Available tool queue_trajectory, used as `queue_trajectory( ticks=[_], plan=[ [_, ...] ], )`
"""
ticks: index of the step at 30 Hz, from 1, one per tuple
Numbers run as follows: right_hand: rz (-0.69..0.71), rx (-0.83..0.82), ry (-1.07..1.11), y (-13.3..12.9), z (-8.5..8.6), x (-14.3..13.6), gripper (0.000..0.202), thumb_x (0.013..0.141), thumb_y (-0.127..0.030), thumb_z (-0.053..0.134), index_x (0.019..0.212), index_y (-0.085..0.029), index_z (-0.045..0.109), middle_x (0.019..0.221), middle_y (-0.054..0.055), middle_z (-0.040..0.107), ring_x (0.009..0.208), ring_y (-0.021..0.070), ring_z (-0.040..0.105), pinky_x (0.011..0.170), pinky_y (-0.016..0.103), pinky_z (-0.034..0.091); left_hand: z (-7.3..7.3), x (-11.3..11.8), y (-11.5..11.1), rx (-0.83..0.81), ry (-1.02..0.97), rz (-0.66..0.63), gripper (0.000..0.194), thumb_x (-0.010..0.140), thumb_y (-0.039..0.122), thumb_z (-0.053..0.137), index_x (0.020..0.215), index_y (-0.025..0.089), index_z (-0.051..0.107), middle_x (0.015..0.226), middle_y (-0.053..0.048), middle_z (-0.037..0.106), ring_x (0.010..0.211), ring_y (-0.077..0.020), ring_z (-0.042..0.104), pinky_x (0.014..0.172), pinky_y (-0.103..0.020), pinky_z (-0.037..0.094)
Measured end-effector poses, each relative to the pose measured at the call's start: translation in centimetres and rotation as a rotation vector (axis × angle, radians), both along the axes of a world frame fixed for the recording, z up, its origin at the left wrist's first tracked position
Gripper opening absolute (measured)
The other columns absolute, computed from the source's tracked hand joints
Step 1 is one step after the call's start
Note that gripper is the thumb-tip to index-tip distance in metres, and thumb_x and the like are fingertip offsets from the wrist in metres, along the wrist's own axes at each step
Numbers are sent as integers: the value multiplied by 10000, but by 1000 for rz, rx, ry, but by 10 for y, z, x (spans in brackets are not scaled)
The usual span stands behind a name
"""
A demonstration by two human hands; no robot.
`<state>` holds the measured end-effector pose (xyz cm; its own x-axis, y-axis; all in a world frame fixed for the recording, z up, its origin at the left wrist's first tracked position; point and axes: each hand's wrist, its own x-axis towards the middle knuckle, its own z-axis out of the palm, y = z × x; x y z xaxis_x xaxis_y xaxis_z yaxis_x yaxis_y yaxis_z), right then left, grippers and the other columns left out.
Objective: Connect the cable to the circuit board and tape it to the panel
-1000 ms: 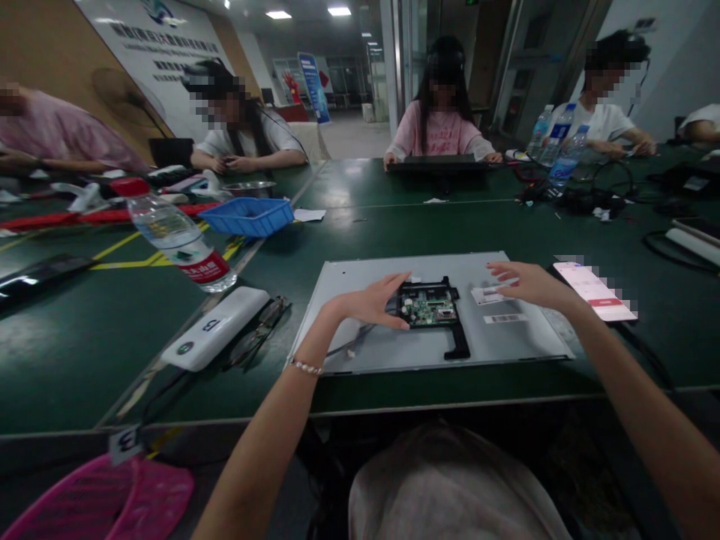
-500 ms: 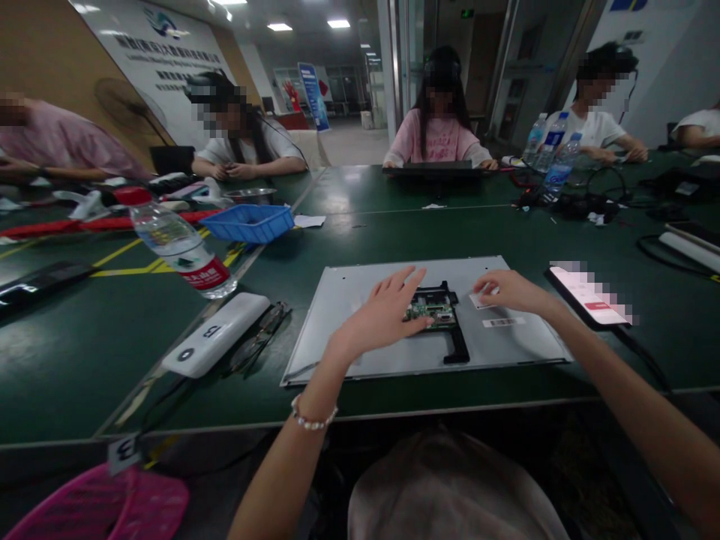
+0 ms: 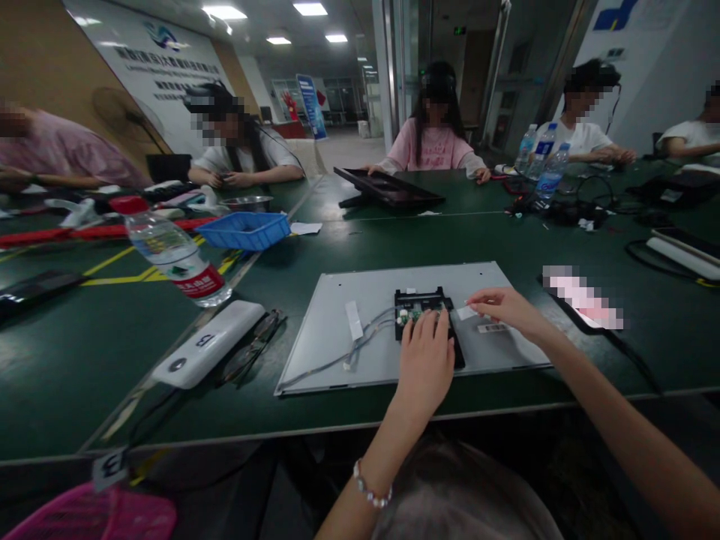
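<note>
Grey panel [image 3: 315, 341] lies flat on table [image 3: 236, 420] at 12 o'clock; likely stiff, slippery, fairly light: grip edges at 3 and 9. Circuit board [image 3: 414, 312] near panel centre looks fragile; take rim of black bracket [image 3: 416, 295] instead. Cables [image 3: 370, 330] at bracket's 8, likely soft. Left hand [image 3: 424, 356] open, palm down over board. Right hand [image 3: 506, 310] at bracket's 3, fingers curled by white label [image 3: 465, 313]; cannot tell if pinching.

L hand [image 3: 426, 360] covers much of PCB [image 3: 416, 309] + part of blk bracket [image 3: 419, 296]; can't tell if fingers [image 3: 428, 324] touch. R hand [image 3: 509, 311] hides one end of wht label [image 3: 464, 313], grip unclear. R forearm [image 3: 596, 397] blocks panel's [image 3: 326, 307] near-right corner. Barcode sticker [image 3: 490, 328] partly covered, too small to read. Phone screen [image 3: 585, 300] pixelated. Pink basket [image 3: 106, 517] cut by btm edge, blk device [image 3: 39, 292] by L edge. Wall sign [image 3: 169, 67] txt blurry.
</note>
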<state>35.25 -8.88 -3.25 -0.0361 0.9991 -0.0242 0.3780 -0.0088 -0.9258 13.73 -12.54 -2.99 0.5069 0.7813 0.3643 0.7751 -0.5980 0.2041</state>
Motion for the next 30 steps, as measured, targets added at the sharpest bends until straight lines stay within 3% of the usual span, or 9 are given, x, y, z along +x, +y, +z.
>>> queue_trajectory(
  ticks=[5, 13, 21, 27, 30],
  plan=[
    [-15, -19, 40, -5, -6, -18, 252, 734, -338, 630, 883, -147, 700, 712, 31, 666, 521, 95, 525, 424, 194, 387, -2, 2, -1, 27, 19, 18, 407, 959, 240, 376, 1362, 188, 393, 1312, -95, 507, 1248, -230, 446, 1099, -462, 299],
    [-58, 74, -7, -5, -15, -27, 209, 717, -313, 612, 825, -157, 699, 761, 54, 703, 578, 147, 621, 375, 192, 391, -5, 5, -4, 75, 101, -8, 386, 950, 323, 414, 1317, 215, 466, 1311, -134, 482, 1268, -291, 418, 1079, -532, 291],
    [-51, 46, 120, -5, -21, -30, 168, 716, -289, 625, 813, -164, 681, 785, 38, 689, 659, 147, 644, 552, 247, 538, -10, 4, -2, 108, 93, -11, 412, 930, 261, 429, 1338, 209, 445, 1317, -135, 471, 1266, -286, 422, 1073, -492, 315],
    [-13, 70, 49, -9, -20, -32, 147, 742, -284, 606, 833, -178, 652, 766, 33, 668, 640, 157, 638, 500, 250, 516, -10, 5, -2, 108, 93, -11, 373, 912, 244, 442, 1277, 194, 499, 1315, -135, 479, 1255, -283, 435, 1075, -471, 321],
    [-5, 165, -128, -12, -17, -31, 146, 765, -266, 595, 869, -189, 663, 820, 36, 672, 642, 154, 626, 559, 276, 520, -9, 4, -3, 112, 87, -7, 373, 911, 243, 442, 1277, 196, 499, 1317, -131, 482, 1251, -277, 440, 1072, -463, 330]
  ],
)
